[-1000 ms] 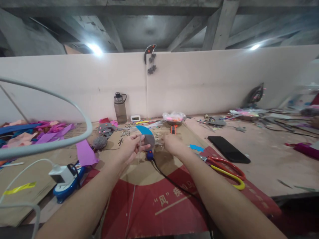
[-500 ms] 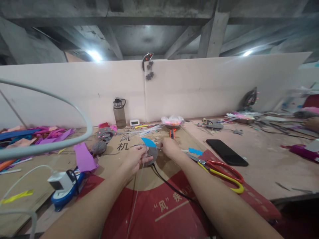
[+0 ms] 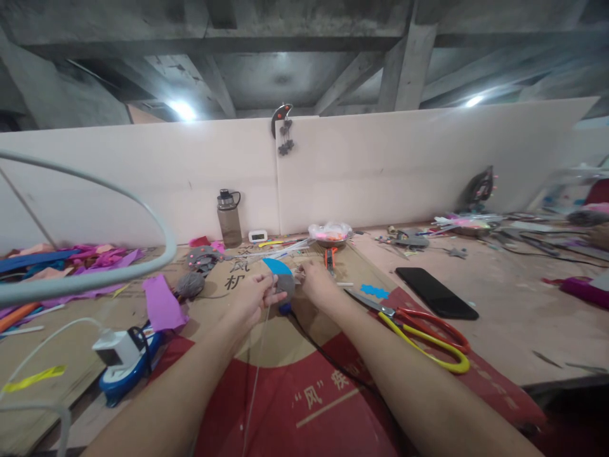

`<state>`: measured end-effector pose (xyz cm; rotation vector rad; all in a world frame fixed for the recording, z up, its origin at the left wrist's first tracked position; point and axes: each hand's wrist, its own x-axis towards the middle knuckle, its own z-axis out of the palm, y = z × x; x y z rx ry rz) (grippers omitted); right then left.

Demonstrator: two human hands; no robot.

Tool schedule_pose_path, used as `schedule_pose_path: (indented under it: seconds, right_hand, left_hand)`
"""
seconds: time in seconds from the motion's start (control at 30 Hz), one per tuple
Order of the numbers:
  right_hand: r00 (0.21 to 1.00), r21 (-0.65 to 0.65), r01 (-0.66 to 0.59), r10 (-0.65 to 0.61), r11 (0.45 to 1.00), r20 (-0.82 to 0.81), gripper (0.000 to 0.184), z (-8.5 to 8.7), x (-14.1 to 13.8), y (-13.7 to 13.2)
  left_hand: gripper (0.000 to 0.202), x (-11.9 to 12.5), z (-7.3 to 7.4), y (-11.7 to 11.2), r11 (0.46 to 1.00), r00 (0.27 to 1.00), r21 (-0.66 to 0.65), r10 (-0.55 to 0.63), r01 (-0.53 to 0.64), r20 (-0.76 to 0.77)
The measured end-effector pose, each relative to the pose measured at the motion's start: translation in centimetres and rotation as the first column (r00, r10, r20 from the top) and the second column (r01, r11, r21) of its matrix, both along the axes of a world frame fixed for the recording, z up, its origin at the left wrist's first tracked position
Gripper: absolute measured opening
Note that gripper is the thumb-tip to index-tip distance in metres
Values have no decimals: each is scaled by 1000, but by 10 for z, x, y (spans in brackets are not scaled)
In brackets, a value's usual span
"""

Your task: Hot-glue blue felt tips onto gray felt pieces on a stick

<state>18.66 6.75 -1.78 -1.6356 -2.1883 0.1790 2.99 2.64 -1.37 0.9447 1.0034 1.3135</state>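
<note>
My left hand point(image 3: 254, 297) is pinched shut on a small felt piece point(image 3: 280, 274), blue on top and grey below, held just above the cardboard. A thin clear thread hangs from that hand toward me. My right hand point(image 3: 316, 284) is closed at the piece's right edge, fingers pinched on something too small to make out. A blue glue gun tip point(image 3: 284, 309) with a black cord point(image 3: 328, 358) lies under the piece.
Red and yellow scissors point(image 3: 419, 327) and a black phone point(image 3: 435, 293) lie right of my arms. A blue felt cutout point(image 3: 374, 291), orange pliers point(image 3: 329, 257), a bowl of beads point(image 3: 331, 232), a water bottle point(image 3: 229, 219), purple felt scraps point(image 3: 162, 301) and a white charger point(image 3: 117, 348) surround the cardboard.
The hands and felt piece rose slightly from the cardboard and shifted a little away from me. The grip of both hands stayed the same.
</note>
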Motion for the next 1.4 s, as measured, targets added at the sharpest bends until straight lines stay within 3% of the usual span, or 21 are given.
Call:
schedule_pose_path:
  seconds: [0.13,0.23,0.37,0.53,0.63,0.73,0.83,0.93,1.03,1.13,1.27,1.4]
  right_hand:
    - [989,-49,-47,40,998,-140,46,-5,-12,-18]
    - [982,-123,-102,80,987,-168,46,-14,-24,-29]
    - [978,-189,-96,57,977,-202,31,-19,-33,-29]
    - [934,-325,-112,-12,939,-357,21,-8,-29,-22]
    - [891,-332,-90,-73,939,-449,20,-5,-22,-18]
    - [792,-286,-53,-134,957,-596,27,-5,-14,-10]
    - [624,-192,-41,-125,981,-771,41,-3,-11,-6]
    - [510,-52,-95,3,994,-860,46,7,-11,-14]
    - [438,83,-241,185,967,-880,41,18,-14,-34]
    - [473,134,-330,286,935,-833,33,25,-16,-53]
    - [577,209,-307,356,928,-735,25,24,-18,-65]
    - [609,228,-279,356,933,-709,28,21,-20,-61]
  left_hand:
    - [23,-25,23,5,959,981,211,176,-189,79]
    - [25,-38,33,6,908,955,297,282,-296,90]
    - [23,-38,33,6,897,949,318,313,-306,32]
    - [23,-34,30,5,890,940,323,340,-322,1]
    - [19,-35,32,4,884,941,339,339,-321,6]
    - [17,-36,33,5,881,938,340,347,-330,10]
    - [17,-38,32,7,874,927,326,375,-360,16]
    - [18,-42,29,10,867,918,326,396,-377,9]
    - [19,-45,28,12,861,911,328,413,-388,-6]
    - [17,-45,26,12,861,909,335,416,-383,-29]
    - [19,-43,26,11,863,911,347,409,-367,-55]
    - [20,-41,25,11,866,909,333,414,-373,-59]
